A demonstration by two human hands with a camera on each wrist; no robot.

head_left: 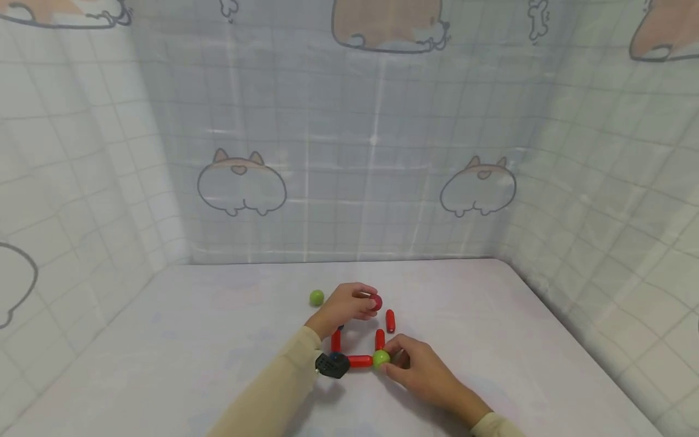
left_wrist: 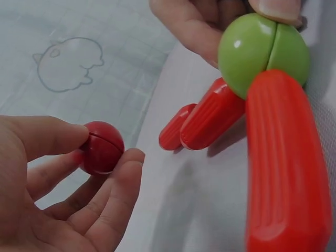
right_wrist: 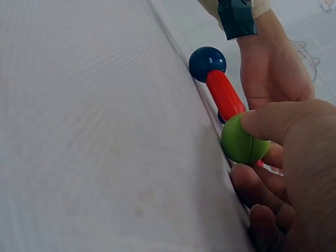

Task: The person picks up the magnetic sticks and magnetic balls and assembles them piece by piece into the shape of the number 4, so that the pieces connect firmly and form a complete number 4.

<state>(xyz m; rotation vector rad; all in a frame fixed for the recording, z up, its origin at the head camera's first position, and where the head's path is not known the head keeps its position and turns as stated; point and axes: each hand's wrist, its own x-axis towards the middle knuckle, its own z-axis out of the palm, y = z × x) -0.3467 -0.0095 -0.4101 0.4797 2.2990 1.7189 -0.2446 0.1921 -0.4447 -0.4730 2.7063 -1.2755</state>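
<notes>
My left hand (head_left: 345,303) pinches a red ball (left_wrist: 103,148) between thumb and fingers, above the far side of a partly square frame of rods and balls. Thumb and fingers of my right hand (head_left: 420,368) grip the green ball (head_left: 381,359) at the frame's near right corner. From that ball one red rod (head_left: 360,362) runs left and another red rod (head_left: 380,338) points away from me. A dark blue ball (right_wrist: 207,64) forms the near left corner, partly hidden in the head view by the left wrist camera. A third red rod (head_left: 335,341) makes the left side.
A loose red rod (head_left: 390,321) lies on the white table (head_left: 229,328), just right of the frame. Another green ball (head_left: 317,297) sits beyond the left forearm. A patterned curtain (head_left: 349,152) closes in the back and both sides.
</notes>
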